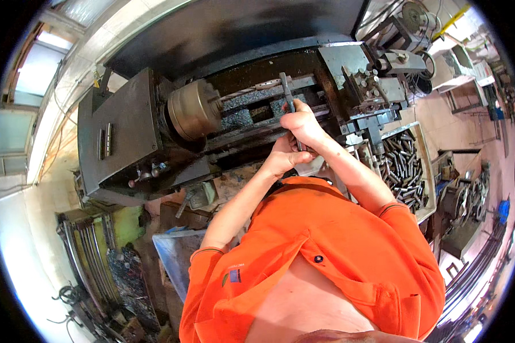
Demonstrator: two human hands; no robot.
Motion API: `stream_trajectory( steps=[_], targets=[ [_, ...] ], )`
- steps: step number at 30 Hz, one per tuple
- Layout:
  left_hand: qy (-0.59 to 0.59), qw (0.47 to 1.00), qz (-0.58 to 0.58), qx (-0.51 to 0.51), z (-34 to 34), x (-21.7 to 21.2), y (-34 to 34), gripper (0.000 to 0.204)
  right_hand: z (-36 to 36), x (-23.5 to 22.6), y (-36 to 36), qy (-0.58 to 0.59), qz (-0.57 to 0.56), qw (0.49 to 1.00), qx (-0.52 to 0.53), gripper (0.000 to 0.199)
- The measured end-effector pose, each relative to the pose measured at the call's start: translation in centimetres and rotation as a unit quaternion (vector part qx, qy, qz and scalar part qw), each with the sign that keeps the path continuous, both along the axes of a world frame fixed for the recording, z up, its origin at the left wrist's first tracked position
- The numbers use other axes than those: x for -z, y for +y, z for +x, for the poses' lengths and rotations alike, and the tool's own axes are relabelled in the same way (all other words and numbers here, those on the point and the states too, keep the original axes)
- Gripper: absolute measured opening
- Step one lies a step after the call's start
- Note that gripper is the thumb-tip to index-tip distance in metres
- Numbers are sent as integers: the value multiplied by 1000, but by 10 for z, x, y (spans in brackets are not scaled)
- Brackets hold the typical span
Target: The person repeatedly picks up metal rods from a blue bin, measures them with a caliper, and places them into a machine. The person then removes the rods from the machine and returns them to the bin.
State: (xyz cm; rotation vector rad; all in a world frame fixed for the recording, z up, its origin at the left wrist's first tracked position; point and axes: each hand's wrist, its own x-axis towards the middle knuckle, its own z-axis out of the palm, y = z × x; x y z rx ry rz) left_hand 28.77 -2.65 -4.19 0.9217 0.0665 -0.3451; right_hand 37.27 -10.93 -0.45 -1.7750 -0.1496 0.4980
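Both my hands are in front of my body, close together over the near side of a lathe. My right hand (302,124) is closed around a long, narrow grey metal tool (286,90); its slim end points away from me over the lathe bed (237,118). What kind of tool it is does not show clearly. Just below, my left hand (284,156) is closed at the tool's near end, thumb pressed in. Its fingertips are partly hidden. To the left is the round chuck (193,110), its jaw end blurred.
The headstock (119,134) stands left, with small levers on its front. Right of my hands sits the carriage with its tool post (372,86). A tray (432,171) full of short metal pieces is beside my right arm. Metal bars (91,251) stand at lower left.
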Motion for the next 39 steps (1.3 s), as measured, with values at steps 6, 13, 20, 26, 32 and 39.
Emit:
stream_trajectory(
  steps=[6,13,20,26,32,39],
  targets=[
    [-13,1000,-3,-28,-11,-12,14,61,-6,3,23,18,-24,999,-27,22],
    [3,998,29,-62,-28,11,42,53,-20,8,56,16,-33,998,-44,21],
    [6,998,-12,-53,-13,4,23,43,-14,-16,37,113,-14,993,-18,19],
    [-9,994,93,-52,-21,22,42,40,-16,14,54,-26,-45,997,-61,18],
    [-6,998,57,-38,-13,14,25,41,-12,-4,37,71,-42,997,-14,18],
    [-25,997,41,-63,-19,25,40,45,-13,8,55,20,-54,996,-61,25]
  ],
)
